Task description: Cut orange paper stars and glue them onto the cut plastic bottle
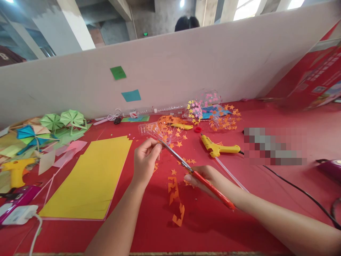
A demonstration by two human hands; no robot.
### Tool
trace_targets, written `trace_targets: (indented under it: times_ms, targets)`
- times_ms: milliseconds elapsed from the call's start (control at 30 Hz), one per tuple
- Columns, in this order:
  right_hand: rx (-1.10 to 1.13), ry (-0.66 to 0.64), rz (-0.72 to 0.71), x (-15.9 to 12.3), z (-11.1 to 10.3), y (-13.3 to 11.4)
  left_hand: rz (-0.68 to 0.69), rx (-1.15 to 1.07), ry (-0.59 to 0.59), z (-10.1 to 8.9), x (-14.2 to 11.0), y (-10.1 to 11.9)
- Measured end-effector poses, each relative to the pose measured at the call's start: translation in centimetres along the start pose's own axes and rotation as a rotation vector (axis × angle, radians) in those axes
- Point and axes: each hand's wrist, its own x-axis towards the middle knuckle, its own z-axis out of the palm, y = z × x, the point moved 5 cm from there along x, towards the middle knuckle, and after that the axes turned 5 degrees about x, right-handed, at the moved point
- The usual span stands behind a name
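Observation:
My right hand (204,177) grips a pair of scissors (179,159) with long red handles, the blades pointing up and left. At the blade tips my left hand (146,156) is closed in a pinch, and what its fingers hold is hidden. Just beyond lies a clear plastic bottle piece (149,128) with orange paper stars stuck on it. Below the hands are an orange paper scrap (173,190) with star-shaped cutouts and a loose orange star (173,172). More orange stars lie near my right hand.
Yellow paper sheets (87,177) lie at left, beside folded paper umbrellas (71,117) and a power strip (21,204). A yellow glue gun (220,147) trails its cord rightward; another glue gun (18,170) sits far left. A white partition (170,67) stands behind.

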Motion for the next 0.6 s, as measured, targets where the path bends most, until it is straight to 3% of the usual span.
trace_targets:
  times_ms: [600]
  targets:
    - [0.006,0.001,-0.002,-0.03,-0.05,-0.18,-0.007,-0.010,0.002,-0.03,0.10,-0.31]
